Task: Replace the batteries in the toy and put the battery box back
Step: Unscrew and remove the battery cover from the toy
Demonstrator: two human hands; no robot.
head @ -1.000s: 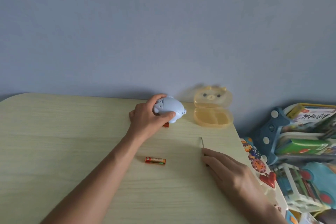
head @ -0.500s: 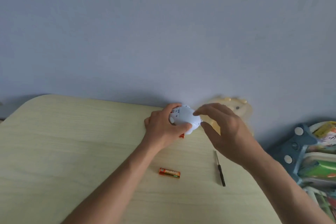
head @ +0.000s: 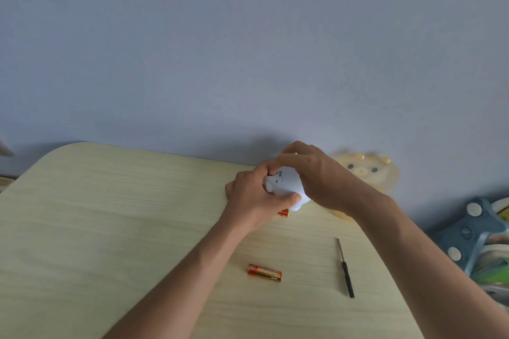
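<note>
Both the left hand [head: 252, 198] and right hand [head: 316, 179] are closed around the toy [head: 286, 187] near the desk's [head: 110, 215] far edge, where a slip could drop it onto the spare battery [head: 283, 213] underneath.

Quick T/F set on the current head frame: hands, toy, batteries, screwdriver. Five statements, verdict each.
1. Both hands hold the small pale blue plastic toy. True: the left hand and right hand both grip it.
2. The thin black-handled screwdriver is in the right hand. False: it lies on the light wooden table, untouched.
3. An orange cylindrical battery lies loose on the table. True.
4. No second battery shows. False: a second orange battery's end peeks from under the left hand.
5. The yellow bear-shaped plastic case is beyond the right hand. True.
</note>
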